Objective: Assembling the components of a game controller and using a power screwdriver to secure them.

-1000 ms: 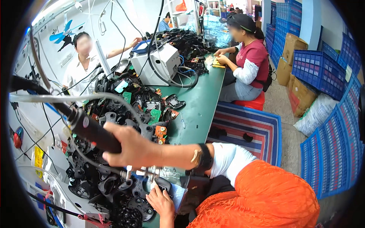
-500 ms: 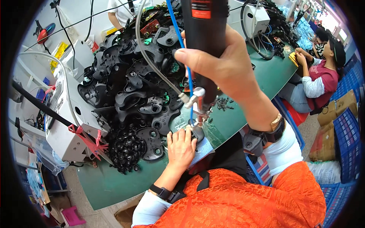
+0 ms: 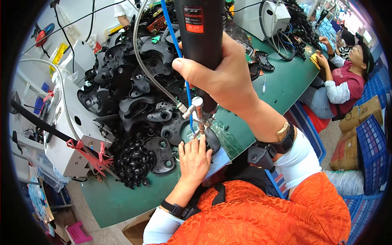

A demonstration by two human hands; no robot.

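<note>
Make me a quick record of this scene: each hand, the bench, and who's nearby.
right hand: wrapped around a black driver
left hand: at a dark part by the driver's tip; grip unclear
bench: green; controller shells and small black pieces to the left, screwdriver to the right
nearby: person in maroon, seated right

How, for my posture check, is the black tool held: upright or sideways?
Roughly upright: the right hand grips the tool, its metal end down by the left hand.

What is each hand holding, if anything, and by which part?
Right hand: a power screwdriver, gripped around its black barrel below the label. Left hand: against a dark controller, but whether it holds it cannot be told.
</note>
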